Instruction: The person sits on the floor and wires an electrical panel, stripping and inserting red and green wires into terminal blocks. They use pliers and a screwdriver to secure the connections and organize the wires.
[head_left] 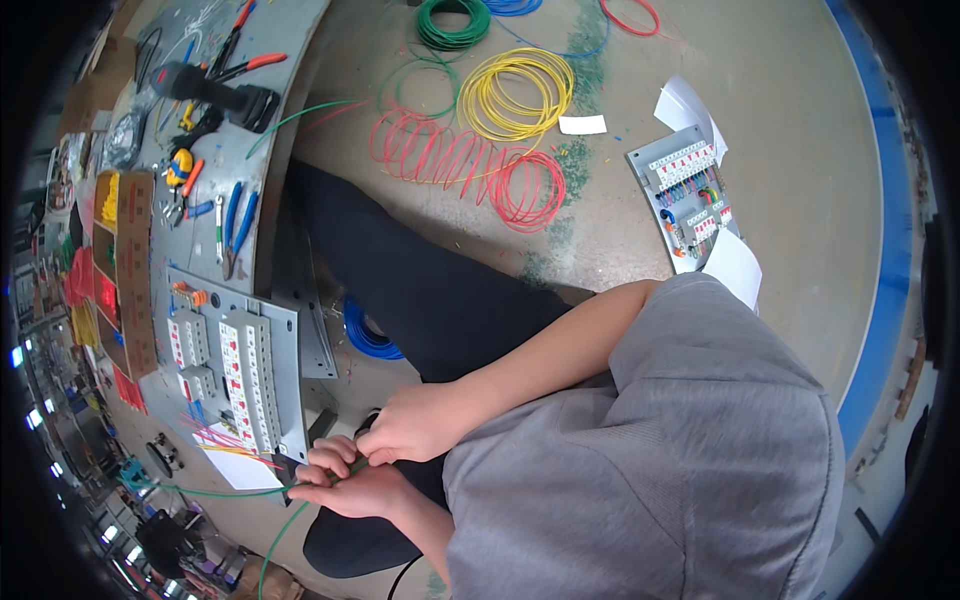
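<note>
While my right hand (410,425) pinches a green wire (230,494) at 7 o'clock from the frame's center, my left hand (360,490), palm turned up, curls its fingers narrowly around it just below; where the two meet, the grip is partly hidden from my remote view. From the hands, one green stretch runs toward 9 o'clock and another trails toward 7; whether they are a single piece, I cannot tell. At 8 o'clock of center, a gray panel (286,350) lined with circuit breakers (250,385) sits at the end of the workbench (295,50), pink and yellow wires (235,440) crossing a white sheet (240,472) beside it. At 9 o'clock, blue-handled pliers (234,208) lie near a cardboard box (138,270); a cordless drill (200,85) rests at 10. On the floor (790,180), I see a yellow coil (560,85) and a green coil (450,42) at 12 o'clock, a blue coil (365,340) at 8, and a second wired panel (648,185) at 2.
</note>
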